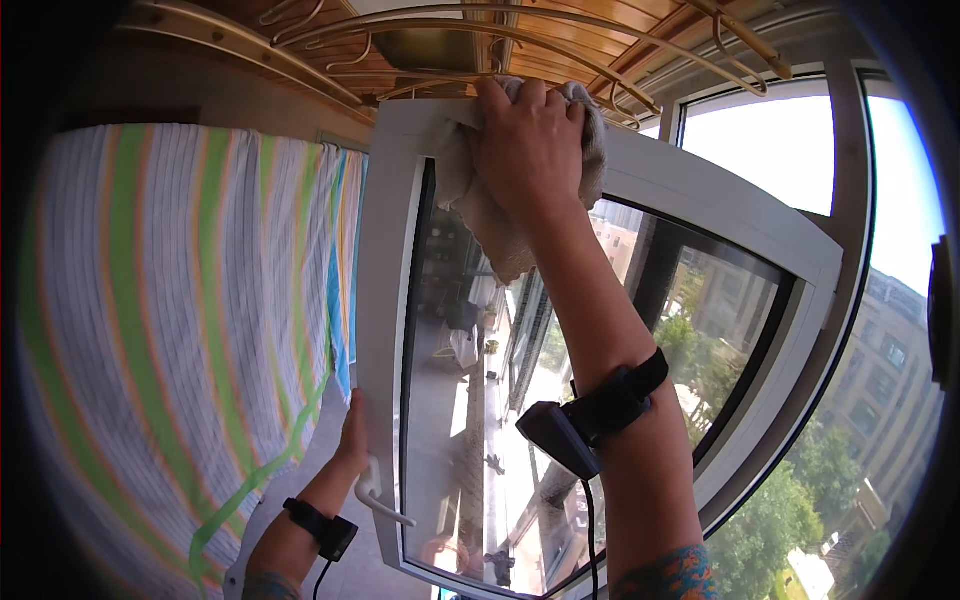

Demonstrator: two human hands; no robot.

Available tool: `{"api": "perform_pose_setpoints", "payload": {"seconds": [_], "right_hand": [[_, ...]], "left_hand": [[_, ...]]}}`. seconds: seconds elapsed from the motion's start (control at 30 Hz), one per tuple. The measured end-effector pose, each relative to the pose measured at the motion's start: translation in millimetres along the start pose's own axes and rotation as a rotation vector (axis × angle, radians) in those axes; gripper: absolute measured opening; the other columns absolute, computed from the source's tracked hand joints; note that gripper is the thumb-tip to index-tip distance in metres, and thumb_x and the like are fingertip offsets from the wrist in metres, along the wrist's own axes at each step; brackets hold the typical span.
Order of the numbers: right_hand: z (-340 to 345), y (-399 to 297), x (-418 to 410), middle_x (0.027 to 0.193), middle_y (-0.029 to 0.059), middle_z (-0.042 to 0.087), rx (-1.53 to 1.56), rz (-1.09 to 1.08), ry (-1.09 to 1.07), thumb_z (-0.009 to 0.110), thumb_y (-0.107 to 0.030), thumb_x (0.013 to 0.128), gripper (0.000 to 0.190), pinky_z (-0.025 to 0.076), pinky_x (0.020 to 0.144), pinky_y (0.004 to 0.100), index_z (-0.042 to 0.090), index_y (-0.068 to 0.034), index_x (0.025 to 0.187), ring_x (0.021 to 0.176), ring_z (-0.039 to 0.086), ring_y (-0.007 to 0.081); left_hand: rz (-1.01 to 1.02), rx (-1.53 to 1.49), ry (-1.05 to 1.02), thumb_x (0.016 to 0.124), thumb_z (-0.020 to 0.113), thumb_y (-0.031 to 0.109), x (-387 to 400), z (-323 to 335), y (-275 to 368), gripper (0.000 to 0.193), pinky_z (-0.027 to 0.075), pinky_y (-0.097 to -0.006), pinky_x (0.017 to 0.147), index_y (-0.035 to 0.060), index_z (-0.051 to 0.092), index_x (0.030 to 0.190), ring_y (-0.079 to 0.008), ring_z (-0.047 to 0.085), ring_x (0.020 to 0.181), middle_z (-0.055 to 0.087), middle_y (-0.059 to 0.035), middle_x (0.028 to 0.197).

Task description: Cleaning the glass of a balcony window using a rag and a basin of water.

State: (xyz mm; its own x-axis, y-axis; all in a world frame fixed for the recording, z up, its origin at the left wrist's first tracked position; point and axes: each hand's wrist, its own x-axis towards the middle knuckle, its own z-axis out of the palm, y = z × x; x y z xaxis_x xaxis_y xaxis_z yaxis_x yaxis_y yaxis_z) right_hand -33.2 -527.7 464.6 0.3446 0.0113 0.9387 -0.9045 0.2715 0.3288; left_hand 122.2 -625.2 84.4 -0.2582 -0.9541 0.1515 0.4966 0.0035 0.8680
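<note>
My right hand (529, 150) grips a crumpled grey-beige cloth (502, 232) against the top rail of an open window sash (705, 172) with a white frame. Part of the cloth hangs over the upper glass. My left hand (355, 429) rests against the outer edge of the sash's left stile, just above the white window handle (382, 506); its fingers are largely hidden behind the frame. Both forearms wear black strapped devices with cables. The glass shows reflections and, behind it, trees and buildings.
A striped cloth (210, 300) in white, grey, green and orange hangs at the left, a blue one beside it. Metal drying rack rails (450, 26) run overhead below a wooden ceiling, close to the sash top. The fixed window frame (851, 150) stands at the right, with buildings and trees outside.
</note>
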Motion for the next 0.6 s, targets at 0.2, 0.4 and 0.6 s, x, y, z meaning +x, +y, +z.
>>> {"api": "perform_pose_setpoints", "payload": {"seconds": [0.2, 0.4, 0.6], "right_hand": [[20.9, -41.3, 8.8, 0.101, 0.0153, 0.055, 0.201, -0.077, -0.028, 0.051, -0.015, 0.083, 0.037, 0.037, 0.093, 0.0489, 0.059, -0.016, 0.12, 0.1, 0.053, 0.033], [39.3, -62.6, 7.4, 0.118, 0.0127, 0.054, 0.294, -0.235, 0.035, 0.052, -0.018, 0.084, 0.043, 0.03, 0.105, 0.0503, 0.056, -0.022, 0.127, 0.124, 0.042, 0.0326], [38.3, -69.4, -3.0, 0.129, 0.0046, 0.052, 0.391, -0.435, -0.072, 0.047, -0.012, 0.087, 0.045, 0.034, 0.107, 0.042, 0.056, -0.026, 0.128, 0.129, 0.042, 0.0243]], "left_hand": [[0.035, 0.067, 0.009, 0.092, 0.035, 0.066, -5.2, -5.5, 1.0, 0.079, 0.032, -0.0324, 0.105, 0.0034, 0.036, 0.141, -0.0201, 0.043, 0.122, 0.047, -0.0093, 0.134], [0.077, 0.084, 0.023, 0.093, 0.036, 0.064, -11.5, 0.6, 5.4, 0.076, 0.036, -0.032, 0.102, 0.0024, 0.04, 0.138, -0.0196, 0.047, 0.119, 0.05, -0.0096, 0.13], [0.106, 0.051, 0.009, 0.093, 0.037, 0.065, -3.3, -5.4, -1.6, 0.073, 0.042, -0.0296, 0.091, 0.0033, 0.048, 0.13, -0.0151, 0.053, 0.105, 0.056, -0.0054, 0.114]]}}
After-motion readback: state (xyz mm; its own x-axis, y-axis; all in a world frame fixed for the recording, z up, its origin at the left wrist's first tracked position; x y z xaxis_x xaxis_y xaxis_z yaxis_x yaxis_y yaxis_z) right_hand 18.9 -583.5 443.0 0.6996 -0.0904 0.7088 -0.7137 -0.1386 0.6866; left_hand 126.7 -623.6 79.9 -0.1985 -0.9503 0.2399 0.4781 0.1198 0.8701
